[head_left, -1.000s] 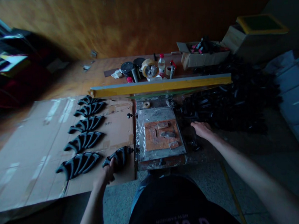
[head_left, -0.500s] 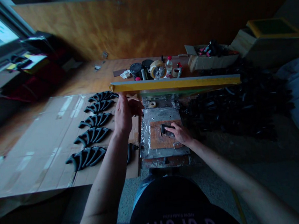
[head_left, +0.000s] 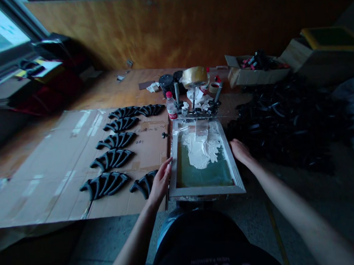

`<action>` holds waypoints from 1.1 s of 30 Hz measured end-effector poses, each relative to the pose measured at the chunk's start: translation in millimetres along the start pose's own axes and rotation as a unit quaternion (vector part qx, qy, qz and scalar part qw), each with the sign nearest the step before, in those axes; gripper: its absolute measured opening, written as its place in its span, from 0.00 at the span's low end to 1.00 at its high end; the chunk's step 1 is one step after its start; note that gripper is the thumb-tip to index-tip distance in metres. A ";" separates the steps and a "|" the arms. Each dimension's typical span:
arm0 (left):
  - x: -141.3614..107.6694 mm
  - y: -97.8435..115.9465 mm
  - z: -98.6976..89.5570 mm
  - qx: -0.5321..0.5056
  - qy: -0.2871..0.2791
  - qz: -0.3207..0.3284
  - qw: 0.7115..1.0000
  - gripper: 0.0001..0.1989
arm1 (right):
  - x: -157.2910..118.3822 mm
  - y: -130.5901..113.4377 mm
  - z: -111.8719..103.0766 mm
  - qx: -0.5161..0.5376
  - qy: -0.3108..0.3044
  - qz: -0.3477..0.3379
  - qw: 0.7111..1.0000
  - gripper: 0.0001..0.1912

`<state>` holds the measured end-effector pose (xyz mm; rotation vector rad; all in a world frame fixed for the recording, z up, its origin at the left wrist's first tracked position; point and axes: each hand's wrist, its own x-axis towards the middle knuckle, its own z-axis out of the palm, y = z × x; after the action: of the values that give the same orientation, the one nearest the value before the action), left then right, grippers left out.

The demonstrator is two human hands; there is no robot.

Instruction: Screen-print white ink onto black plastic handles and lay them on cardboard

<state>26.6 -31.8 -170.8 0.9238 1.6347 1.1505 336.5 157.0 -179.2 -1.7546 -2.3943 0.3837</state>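
Observation:
A screen printing frame (head_left: pixel 206 190) lies flat in front of me, with white paste (head_left: pixel 201 151) spread over the upper part of its green mesh (head_left: pixel 199 177). A flat, pale squeegee-like blade (head_left: pixel 201 129) rests in the paste near the far end. My left hand (head_left: pixel 162 178) is closed at the frame's left side, its fingertips on the edge. At the right side my right hand (head_left: pixel 241 151) is closed against the frame, fingers partly hidden. Metal hinge clamps (head_left: pixel 196 113) hold the far end. Whatever lies beneath the frame is hidden.
Rows of curved black ribbed parts (head_left: pixel 113 160) lie on cardboard (head_left: pixel 45 175) to the left. A heap of black parts (head_left: pixel 289 119) covers the right. Behind the frame stand a red-capped bottle (head_left: pixel 171 106), a tape roll (head_left: pixel 194 77), dark tubs (head_left: pixel 166 84) and an open carton (head_left: pixel 258 75).
The raised frame has swung down flat, my left hand coming down with it. My right hand has left the small black part on the board and moved to the frame's right side.

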 end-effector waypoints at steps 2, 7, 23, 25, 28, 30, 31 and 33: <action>5.6 -18.6 4.7 0.018 0.003 -0.017 1.000 0.33 | 22.8 -14.2 -9.4 0.003 0.061 -0.002 0.998 0.13; 18.1 -43.3 10.8 0.065 0.021 -0.052 0.996 0.33 | 59.8 -84.1 -16.0 0.038 0.176 -0.172 0.968 0.27; 21.3 -52.4 8.6 0.039 0.001 -0.044 0.998 0.33 | -4.8 -84.0 -5.0 -0.011 -0.004 -0.378 0.926 0.07; 20.6 -50.7 9.4 0.025 -0.001 -0.046 0.999 0.33 | -13.5 -82.6 3.9 -0.021 0.018 -0.393 0.919 0.10; 18.8 -43.0 10.4 -0.003 -0.003 -0.066 0.998 0.35 | -19.8 -81.8 8.6 0.007 -0.008 -0.419 0.908 0.08; 16.4 -32.3 8.8 -0.026 -0.008 -0.080 0.996 0.37 | -8.5 -87.3 2.2 0.043 -0.003 -0.384 0.922 0.07; 14.7 -24.8 6.9 -0.037 -0.015 -0.086 0.995 0.38 | 2.2 -91.3 -3.7 0.058 0.009 -0.358 0.932 0.10; 10.3 -5.8 1.2 -0.055 -0.035 -0.084 0.994 0.40 | 30.3 -97.1 -19.6 0.071 0.042 -0.305 0.949 0.21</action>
<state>24.1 -23.8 -179.1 0.7338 1.5445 1.0692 243.8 160.6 -133.1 -0.8792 -2.6015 0.3688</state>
